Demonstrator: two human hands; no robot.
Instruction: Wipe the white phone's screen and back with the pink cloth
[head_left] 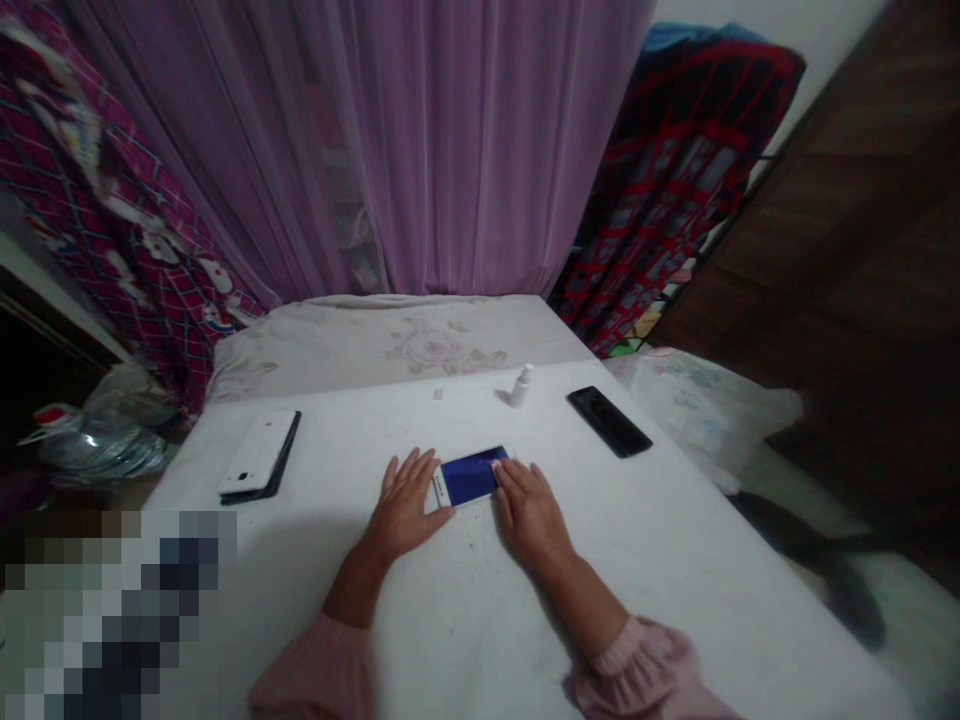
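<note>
Live from the table [660,570]: both hands lie flat, fingers spread apart and gripping nothing. The left hand [405,510] rests against one end of the blue-screened phone [469,477], and the right hand's fingertips [501,472] sit on the other. That phone lies centred between them. My count: three phones, including a white phone [255,453] on a black case [274,482] and a black phone [609,421], plus one small white bottle [521,386]. Lifting the middle phone calls for fingers under its edges.
</note>
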